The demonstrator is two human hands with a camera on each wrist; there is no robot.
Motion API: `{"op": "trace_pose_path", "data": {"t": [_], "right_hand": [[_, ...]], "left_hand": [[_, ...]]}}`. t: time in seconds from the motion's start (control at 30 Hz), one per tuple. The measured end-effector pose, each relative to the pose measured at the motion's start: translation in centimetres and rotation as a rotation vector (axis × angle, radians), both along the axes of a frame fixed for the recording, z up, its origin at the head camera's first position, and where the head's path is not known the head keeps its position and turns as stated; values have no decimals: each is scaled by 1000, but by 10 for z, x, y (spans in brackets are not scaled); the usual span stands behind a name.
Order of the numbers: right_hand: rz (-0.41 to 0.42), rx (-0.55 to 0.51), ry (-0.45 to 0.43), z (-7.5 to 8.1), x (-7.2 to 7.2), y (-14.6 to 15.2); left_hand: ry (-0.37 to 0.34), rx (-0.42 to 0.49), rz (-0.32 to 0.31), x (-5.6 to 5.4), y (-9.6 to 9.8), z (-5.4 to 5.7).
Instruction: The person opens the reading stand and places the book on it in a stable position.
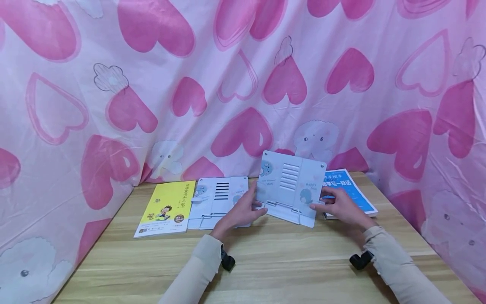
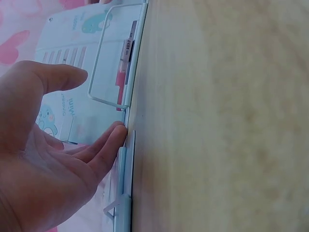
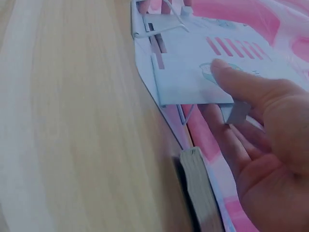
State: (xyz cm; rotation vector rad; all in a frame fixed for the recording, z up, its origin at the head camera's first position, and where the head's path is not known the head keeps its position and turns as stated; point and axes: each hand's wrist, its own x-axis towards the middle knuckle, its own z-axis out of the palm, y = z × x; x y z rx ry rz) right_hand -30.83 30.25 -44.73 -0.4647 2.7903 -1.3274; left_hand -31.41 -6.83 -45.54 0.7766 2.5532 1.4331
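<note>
A pale blue book stand (image 1: pixel 290 185) with slots, a wire page holder and dinosaur prints stands propped up and slightly turned. My right hand (image 1: pixel 341 206) grips its right edge, thumb (image 3: pixel 236 79) on the front face and fingers behind the panel. On the other side, my left hand (image 1: pixel 244 207) is at the stand's lower left edge. Its fingers are fairly straight, with fingertips (image 2: pixel 118 133) right at the bottom ledge and the thumb (image 2: pixel 67 77) held apart in front of the panel.
A second, matching book stand (image 1: pixel 220 198) lies behind the left hand, beside a yellow book (image 1: pixel 167 207). To the right, a thick blue book (image 1: pixel 349 190) lies partly behind the right hand. Pink heart-patterned cloth (image 1: pixel 243 84) hangs around the wooden table (image 1: pixel 265 261).
</note>
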Motion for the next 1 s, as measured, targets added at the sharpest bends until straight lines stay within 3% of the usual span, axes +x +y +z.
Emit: {"op": "trace_pose_path", "data": {"t": [0.13,0.27,0.6,0.7,1.0], "right_hand": [[-29,46,18,-1,-4,6],[40,42,-13,-1,-6,15],[123,-113,-132,-8,-8,34],[114,-156,-154,-9,-7,36],[67,-153,-81,-7,-4,29]], "left_hand": [[-14,6,17,2,2,1],[-23,0,31,3,2,3],[-21,50,37,2,0,1],[-27,62,41,3,-1,2],[-52,99,63,4,-2,4]]}}
